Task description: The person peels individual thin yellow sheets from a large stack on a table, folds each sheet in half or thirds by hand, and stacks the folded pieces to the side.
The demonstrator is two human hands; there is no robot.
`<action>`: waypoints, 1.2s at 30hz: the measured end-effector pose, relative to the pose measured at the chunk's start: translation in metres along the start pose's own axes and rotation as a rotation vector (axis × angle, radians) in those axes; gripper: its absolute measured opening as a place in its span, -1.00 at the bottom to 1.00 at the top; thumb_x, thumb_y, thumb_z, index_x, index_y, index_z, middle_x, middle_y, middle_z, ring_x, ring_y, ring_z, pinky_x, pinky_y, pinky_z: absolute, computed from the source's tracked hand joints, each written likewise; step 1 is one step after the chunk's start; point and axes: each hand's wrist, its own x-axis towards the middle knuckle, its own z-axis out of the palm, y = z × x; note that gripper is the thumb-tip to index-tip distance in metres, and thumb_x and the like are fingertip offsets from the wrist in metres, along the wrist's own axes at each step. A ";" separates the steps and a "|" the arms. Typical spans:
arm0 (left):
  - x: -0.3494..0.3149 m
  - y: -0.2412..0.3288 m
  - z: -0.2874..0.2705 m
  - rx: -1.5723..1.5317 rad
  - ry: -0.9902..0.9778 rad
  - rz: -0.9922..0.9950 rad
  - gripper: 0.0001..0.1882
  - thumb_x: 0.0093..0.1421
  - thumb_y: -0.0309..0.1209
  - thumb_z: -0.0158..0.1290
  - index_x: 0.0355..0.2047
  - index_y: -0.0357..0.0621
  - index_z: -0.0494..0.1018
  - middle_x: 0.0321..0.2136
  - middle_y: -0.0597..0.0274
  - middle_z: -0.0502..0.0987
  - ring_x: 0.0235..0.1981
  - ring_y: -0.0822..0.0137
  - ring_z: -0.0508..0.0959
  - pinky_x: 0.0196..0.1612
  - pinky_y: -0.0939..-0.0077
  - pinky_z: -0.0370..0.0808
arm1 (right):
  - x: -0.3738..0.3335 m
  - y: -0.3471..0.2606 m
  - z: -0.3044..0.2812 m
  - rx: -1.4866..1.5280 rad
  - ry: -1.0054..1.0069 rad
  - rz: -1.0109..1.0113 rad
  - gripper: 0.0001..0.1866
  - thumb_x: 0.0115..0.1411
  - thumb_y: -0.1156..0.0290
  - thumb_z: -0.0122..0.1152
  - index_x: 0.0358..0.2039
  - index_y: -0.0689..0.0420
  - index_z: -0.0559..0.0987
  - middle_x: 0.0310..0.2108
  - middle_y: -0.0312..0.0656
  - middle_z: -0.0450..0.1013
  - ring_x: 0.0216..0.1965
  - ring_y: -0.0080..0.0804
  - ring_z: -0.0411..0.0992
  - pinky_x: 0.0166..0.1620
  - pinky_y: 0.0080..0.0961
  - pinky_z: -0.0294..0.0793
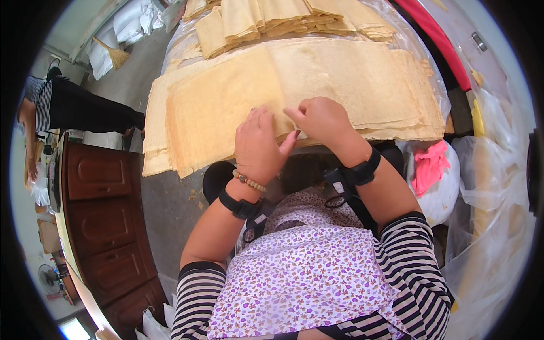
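Observation:
Wide, thin, pale yellow sheets point(362, 85) that look like bean curd skin lie stacked in front of me. A deeper yellow sheet point(221, 102) covers the left part of the stack, its right edge running down near my hands. My left hand point(259, 140) rests on this sheet by the near edge, fingers stretched out and thumb apart. Close beside it, my right hand point(324, 120) is closed, its fingers curled and the fingertips at the sheet's right edge. The tips are partly hidden, but they seem to pinch that edge.
Folded yellow sheets point(272, 20) are piled on the far side. A wooden cabinet point(105, 221) stands left, with a person in black trousers point(85, 105) beyond it. At right are a white sack point(445, 192) with a pink cloth point(429, 166) and clear plastic film point(498, 187).

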 end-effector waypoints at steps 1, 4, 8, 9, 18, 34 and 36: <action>-0.001 -0.002 0.002 -0.010 0.019 0.002 -0.48 0.02 -0.17 0.33 -0.17 -0.27 0.40 0.03 -0.16 0.49 0.05 -0.16 0.49 0.04 0.05 0.42 | 0.002 -0.005 -0.003 -0.045 -0.110 0.047 -0.60 0.11 0.04 0.18 -0.51 0.15 0.69 -0.47 0.04 0.58 -0.38 0.06 0.56 -0.26 -0.14 0.55; 0.001 0.003 0.003 0.022 0.011 0.026 -0.46 0.02 -0.15 0.34 -0.15 -0.26 0.39 0.00 -0.16 0.50 0.01 -0.15 0.50 0.02 0.04 0.43 | 0.009 -0.003 0.004 -0.031 -0.156 -0.027 -0.58 0.13 0.06 0.15 -0.45 0.20 0.70 -0.47 0.07 0.57 -0.38 0.09 0.56 -0.24 -0.17 0.55; -0.001 0.002 0.005 0.034 0.090 0.022 -0.47 0.02 -0.18 0.33 -0.15 -0.25 0.39 -0.02 -0.16 0.51 -0.02 -0.17 0.51 0.00 0.02 0.44 | 0.017 0.010 0.013 0.174 -0.194 -0.035 -0.55 0.16 0.07 0.14 -0.49 0.26 0.68 -0.49 0.08 0.57 -0.42 0.00 0.57 -0.28 -0.22 0.54; 0.002 0.003 0.002 -0.001 0.057 0.013 -0.50 0.03 -0.22 0.31 -0.14 -0.24 0.39 -0.05 -0.14 0.51 -0.04 -0.16 0.51 -0.02 0.03 0.45 | 0.021 0.016 0.022 0.337 -0.213 0.026 -0.57 0.15 0.10 0.17 -0.49 0.26 0.67 -0.50 0.04 0.57 -0.43 -0.07 0.57 -0.30 -0.26 0.53; 0.008 -0.007 0.008 -0.004 0.200 -0.060 -0.67 0.01 -0.43 0.18 -0.17 -0.17 0.46 -0.26 0.09 0.56 -0.21 0.04 0.56 -0.22 0.14 0.48 | 0.008 0.003 0.022 0.521 0.016 -0.260 -0.74 0.19 0.23 0.26 -0.38 0.18 0.70 -0.39 -0.12 0.61 -0.35 -0.22 0.56 -0.24 -0.41 0.51; 0.019 -0.105 -0.033 -0.940 0.340 -0.786 -0.75 0.35 -0.30 0.09 -0.22 -0.27 0.58 -0.56 0.56 0.45 -0.60 0.68 0.29 -0.55 0.69 0.24 | -0.004 0.006 0.049 -0.218 0.229 -0.467 -0.51 0.25 0.09 0.14 0.19 -0.13 0.47 0.32 -0.17 0.27 0.37 -0.02 0.13 0.35 0.18 0.01; 0.020 -0.119 -0.041 -0.924 0.402 -0.773 -0.72 0.35 -0.28 0.09 -0.28 -0.30 0.58 -0.59 0.53 0.44 -0.61 0.66 0.30 -0.56 0.66 0.25 | -0.004 0.006 0.048 -0.231 0.231 -0.473 -0.51 0.25 0.09 0.14 0.19 -0.13 0.47 0.32 -0.17 0.27 0.37 -0.02 0.13 0.35 0.18 0.00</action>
